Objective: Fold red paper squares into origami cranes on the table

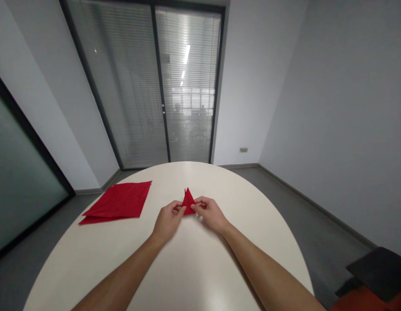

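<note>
Head view: a small folded red piece, its tip pointing away from the person, sits between the two hands near the middle of a round pale table; whether it touches the surface is hard to tell. The left hand pinches its left edge between thumb and fingers, and the right hand pinches the right edge likewise, thumb uppermost. Both forearms angle inward from below. Farther left lie larger red sheets; beyond the table stands a glass partition with blinds.
</note>
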`<state>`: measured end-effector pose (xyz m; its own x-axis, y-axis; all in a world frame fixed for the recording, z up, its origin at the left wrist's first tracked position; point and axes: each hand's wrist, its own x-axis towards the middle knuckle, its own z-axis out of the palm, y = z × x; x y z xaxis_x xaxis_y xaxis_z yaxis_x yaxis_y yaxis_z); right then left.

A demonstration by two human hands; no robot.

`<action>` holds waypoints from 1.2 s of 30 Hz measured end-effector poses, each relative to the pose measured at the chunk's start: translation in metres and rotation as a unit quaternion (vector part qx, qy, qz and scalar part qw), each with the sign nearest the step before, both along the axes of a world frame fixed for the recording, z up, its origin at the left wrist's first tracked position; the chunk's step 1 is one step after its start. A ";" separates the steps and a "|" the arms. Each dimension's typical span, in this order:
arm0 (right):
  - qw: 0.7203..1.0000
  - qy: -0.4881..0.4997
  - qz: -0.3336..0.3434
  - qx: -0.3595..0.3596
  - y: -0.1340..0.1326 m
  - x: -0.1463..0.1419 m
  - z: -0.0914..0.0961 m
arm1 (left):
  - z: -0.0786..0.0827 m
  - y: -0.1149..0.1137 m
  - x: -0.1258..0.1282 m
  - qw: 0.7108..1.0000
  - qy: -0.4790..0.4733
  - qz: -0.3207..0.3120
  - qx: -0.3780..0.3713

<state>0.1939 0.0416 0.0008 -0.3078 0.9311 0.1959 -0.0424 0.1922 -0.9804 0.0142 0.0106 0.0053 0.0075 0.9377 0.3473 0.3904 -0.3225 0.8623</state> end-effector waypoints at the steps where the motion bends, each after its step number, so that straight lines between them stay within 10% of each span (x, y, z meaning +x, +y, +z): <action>1: 1.000 -0.008 -0.002 -0.010 0.001 0.000 -0.001 | -0.001 0.000 0.000 1.000 0.003 0.002 -0.002; 36: 0.995 -0.090 -0.005 0.035 0.000 0.009 0.001 | -0.003 -0.001 0.001 0.999 -0.031 -0.022 -0.008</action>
<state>0.2026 0.0415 0.0019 -0.3350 0.9199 0.2040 0.1339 0.2608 -0.9561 0.0155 0.0099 0.0027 0.0274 0.9424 0.3334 0.3220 -0.3241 0.8895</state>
